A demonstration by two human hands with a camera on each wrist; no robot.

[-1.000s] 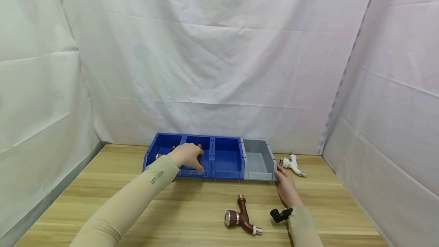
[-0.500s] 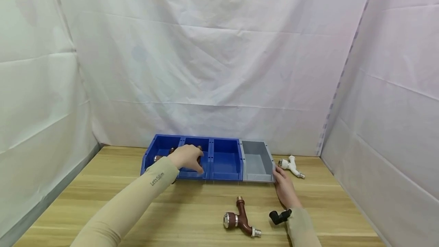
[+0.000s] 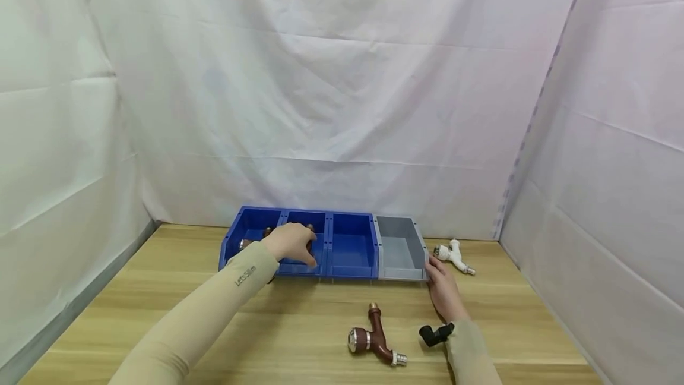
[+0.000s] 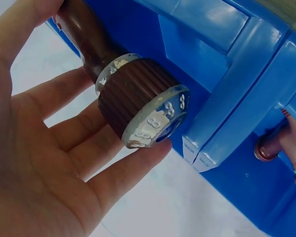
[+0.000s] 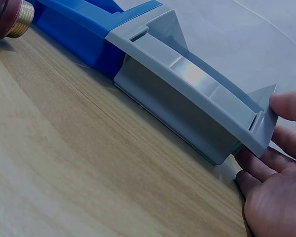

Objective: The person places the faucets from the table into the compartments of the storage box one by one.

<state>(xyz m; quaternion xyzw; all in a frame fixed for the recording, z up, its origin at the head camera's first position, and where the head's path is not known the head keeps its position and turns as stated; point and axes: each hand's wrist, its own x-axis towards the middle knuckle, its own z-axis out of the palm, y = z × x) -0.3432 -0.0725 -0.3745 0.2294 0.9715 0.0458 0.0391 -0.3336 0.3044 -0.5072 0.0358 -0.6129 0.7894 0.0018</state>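
Observation:
In the head view my left hand (image 3: pixel 291 243) reaches into the second blue bin (image 3: pixel 320 215) from the left. It holds a brown tap (image 4: pixel 138 96), thumb near the body and fingers behind the ribbed knob in the left wrist view. Part of the tap is hidden by the hand. Another brown tap (image 4: pixel 288 140) lies in the neighbouring leftmost blue bin. My right hand (image 3: pixel 445 291) grips the right front corner of the grey bin (image 5: pixel 172 94), its thumb against the side and fingers under the lip.
A brown tap (image 3: pixel 378 337) lies on the wooden table (image 3: pixel 320 319) in front of the bins. Behind my right hand rests a white tap (image 3: pixel 454 256). A black elbow-shaped piece (image 3: pixel 436 334) is at the right wrist. White cloth (image 3: pixel 342 106) hangs behind the bin row.
The view shifts slightly. Both hands keep their places at the bins, and no object visibly moves.

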